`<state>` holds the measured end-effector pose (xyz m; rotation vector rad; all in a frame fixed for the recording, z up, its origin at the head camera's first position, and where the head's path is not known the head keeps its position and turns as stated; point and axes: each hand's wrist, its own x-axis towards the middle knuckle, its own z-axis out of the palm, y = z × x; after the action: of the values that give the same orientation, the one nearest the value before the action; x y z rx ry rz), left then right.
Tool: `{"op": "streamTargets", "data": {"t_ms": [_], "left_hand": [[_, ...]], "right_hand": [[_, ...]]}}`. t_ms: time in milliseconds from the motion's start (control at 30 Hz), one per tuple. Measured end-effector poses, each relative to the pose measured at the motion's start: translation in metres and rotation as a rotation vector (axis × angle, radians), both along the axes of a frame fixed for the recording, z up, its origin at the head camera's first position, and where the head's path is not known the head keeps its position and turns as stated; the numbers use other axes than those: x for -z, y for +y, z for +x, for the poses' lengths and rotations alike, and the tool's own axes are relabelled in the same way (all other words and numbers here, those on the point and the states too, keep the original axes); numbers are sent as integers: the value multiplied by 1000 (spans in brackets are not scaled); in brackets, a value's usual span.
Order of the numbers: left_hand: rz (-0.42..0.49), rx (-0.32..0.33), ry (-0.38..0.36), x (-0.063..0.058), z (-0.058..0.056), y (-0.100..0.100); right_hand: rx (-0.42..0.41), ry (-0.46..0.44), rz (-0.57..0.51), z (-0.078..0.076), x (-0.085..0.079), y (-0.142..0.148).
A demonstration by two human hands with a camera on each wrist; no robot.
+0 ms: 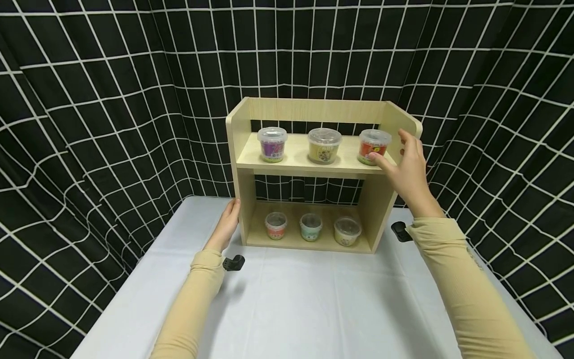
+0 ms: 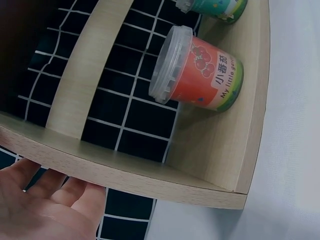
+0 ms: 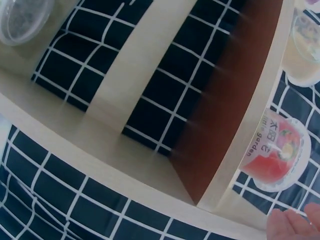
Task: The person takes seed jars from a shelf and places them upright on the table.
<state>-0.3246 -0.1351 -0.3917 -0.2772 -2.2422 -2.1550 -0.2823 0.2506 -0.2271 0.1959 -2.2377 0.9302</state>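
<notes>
shelf unit [image 1: 237,130], pale wood, two tiers, stands upright on the white-covered table [image 1: 291,304] and bears six cups. upper tier, left to right: purple cup [image 1: 272,148], upper yellow cup [image 1: 323,151], red cup [image 1: 374,144]. lower tier, left to right: orange cup [image 1: 275,230], teal cup [image 1: 310,230], lower yellow cup [image 1: 346,234]. all six stand upright and apart from one another, a clear lid on each; the contents cannot be made out. the label [image 2: 222,75] of the orange cup carries printed round fruits and words beginning "my little"; the red cup shows a printed flower.

the right hand [image 1: 410,175] is beside the red cup, which stands at the right end of the upper tier near the right side wall [image 1: 399,118]. thumb and fingers are spread wide, the thumb tip before the cup's lower part; contact cannot be told. the left hand [image 1: 227,224] has its fingers extended against the outer face of the left side wall [image 1: 245,199], low down; the orange cup is the nearest cup to it.
</notes>
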Motion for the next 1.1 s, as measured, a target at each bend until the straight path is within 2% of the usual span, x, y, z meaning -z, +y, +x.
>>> {"op": "streamTargets", "data": {"t_ms": [167, 267, 500, 733, 1100], "left_hand": [[3, -8, -10, -1, 0, 0], [15, -25, -21, 4, -5, 0], [-31, -44, 1, 17, -18, -3], [-39, -50, -3, 16, -18, -2], [-35, -47, -6, 18, -20, -3]], "right_hand": [[-5, -51, -19, -2, 0, -2], [-11, -57, -23, -6, 1, -3], [-5, -74, -3, -15, 6, -5], [20, -74, 29, -22, 5, -7], [49, -108, 1, -30, 5, -8]]}}
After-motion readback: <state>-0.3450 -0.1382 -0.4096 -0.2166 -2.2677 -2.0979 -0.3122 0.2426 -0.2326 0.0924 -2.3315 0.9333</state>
